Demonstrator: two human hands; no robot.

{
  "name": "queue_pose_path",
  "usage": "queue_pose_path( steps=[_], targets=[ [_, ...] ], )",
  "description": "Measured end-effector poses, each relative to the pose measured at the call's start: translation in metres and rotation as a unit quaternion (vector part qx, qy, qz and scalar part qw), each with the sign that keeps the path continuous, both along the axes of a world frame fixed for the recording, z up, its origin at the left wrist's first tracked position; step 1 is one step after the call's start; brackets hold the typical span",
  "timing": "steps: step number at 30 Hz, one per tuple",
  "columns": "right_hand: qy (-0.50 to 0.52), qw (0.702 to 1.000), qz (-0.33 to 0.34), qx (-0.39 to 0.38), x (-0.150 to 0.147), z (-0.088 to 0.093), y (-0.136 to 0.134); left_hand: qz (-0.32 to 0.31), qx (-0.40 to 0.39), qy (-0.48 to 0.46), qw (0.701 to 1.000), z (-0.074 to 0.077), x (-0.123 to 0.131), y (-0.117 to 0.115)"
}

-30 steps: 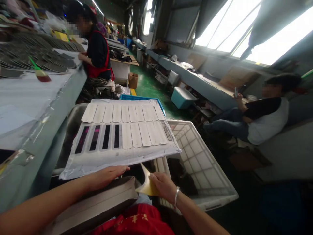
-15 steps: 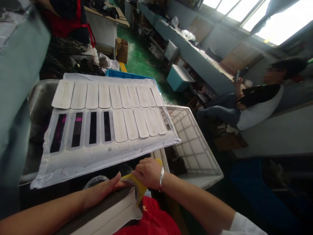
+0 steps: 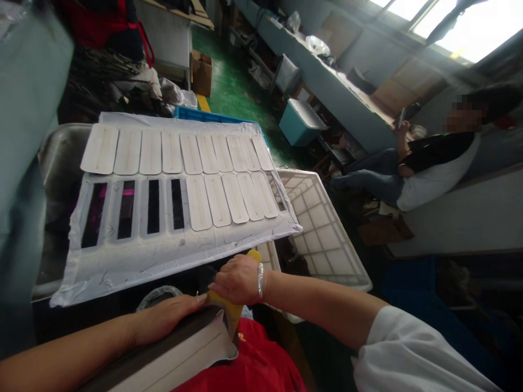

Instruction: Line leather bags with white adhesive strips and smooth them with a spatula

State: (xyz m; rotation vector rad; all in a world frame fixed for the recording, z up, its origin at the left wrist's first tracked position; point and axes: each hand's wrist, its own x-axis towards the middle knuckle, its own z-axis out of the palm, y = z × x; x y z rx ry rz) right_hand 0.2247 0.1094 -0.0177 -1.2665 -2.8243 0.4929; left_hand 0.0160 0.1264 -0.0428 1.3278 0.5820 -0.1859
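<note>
My left hand lies flat, fingers stretched out, on a long dark strip with a pale face that rests across my lap. My right hand is closed on a yellow piece and presses it down at the strip's far end, right at my left fingertips. Just beyond both hands lies a white board with two rows of pale tongue-shaped pieces and several dark slots at the near left.
A white plastic crate stands to the right of the board, a blue crate behind it. A grey bench runs along the left. A seated person holds a phone at the right. Green floor and a teal bin lie beyond.
My right hand has brought the yellow piece from in front of me down onto the strip's end and turned palm-down over it. The view has tilted downward.
</note>
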Motion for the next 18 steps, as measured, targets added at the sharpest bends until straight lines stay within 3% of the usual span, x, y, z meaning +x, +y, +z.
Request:
queue_pose_path(
  steps=[7,13,18],
  targets=[
    [0.029,0.998,0.018,0.049,0.001,-0.003,-0.006,-0.047,0.051,0.010,0.998,0.005,0.000,-0.006],
    [0.050,0.996,0.012,0.069,0.004,-0.005,-0.014,-0.050,0.038,-0.006,0.998,0.023,0.007,-0.006],
    [0.051,0.996,0.035,0.061,0.005,-0.007,-0.014,-0.060,0.038,0.003,0.998,0.026,0.007,-0.009]
  ],
)
